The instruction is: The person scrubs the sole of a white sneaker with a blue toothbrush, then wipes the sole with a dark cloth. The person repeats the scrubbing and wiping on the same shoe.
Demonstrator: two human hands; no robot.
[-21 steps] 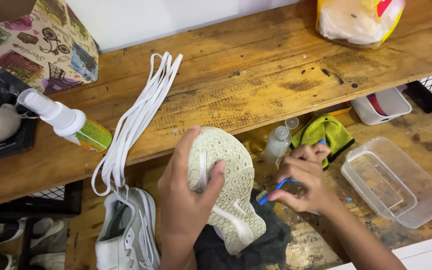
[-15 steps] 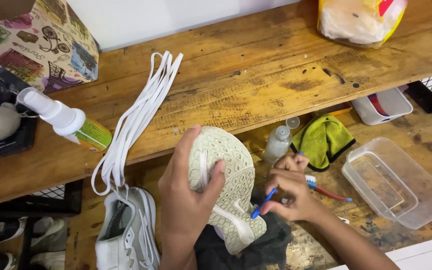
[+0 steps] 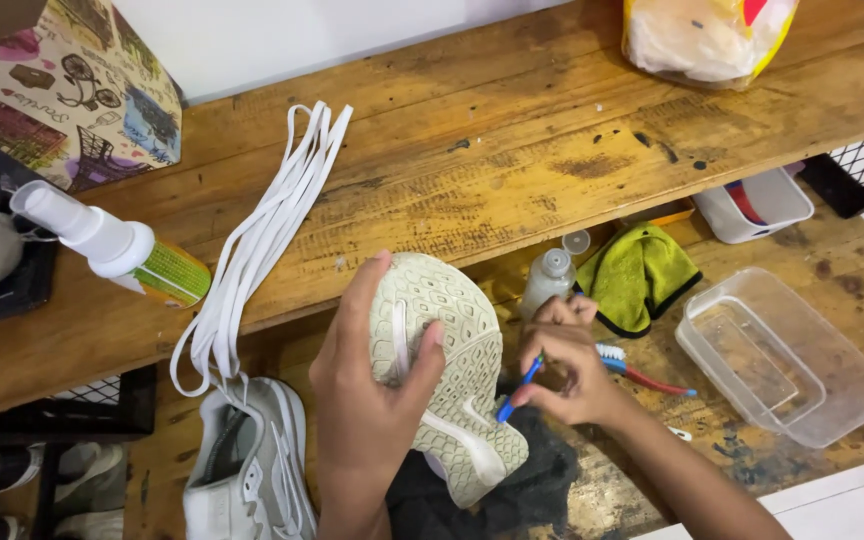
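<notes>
Head view: my left hand (image 3: 367,400) is clamped on the pale shoe (image 3: 447,370), sole facing up, thumb pressed on the tread, held over a dark cloth (image 3: 512,490). My right hand (image 3: 562,365) pinches a blue brush (image 3: 518,388), its tip touching the sole's edge. A red and blue toothbrush (image 3: 642,372) lies just beside that hand on the lower bench. Small clear bottle (image 3: 546,280) and green cloth (image 3: 642,280) sit just behind. Clear plastic tub (image 3: 782,355) to the right. White laces (image 3: 262,240) drape off the upper wooden shelf (image 3: 512,170) onto a second shoe (image 3: 247,465). Spray bottle (image 3: 102,245) lies far left
</notes>
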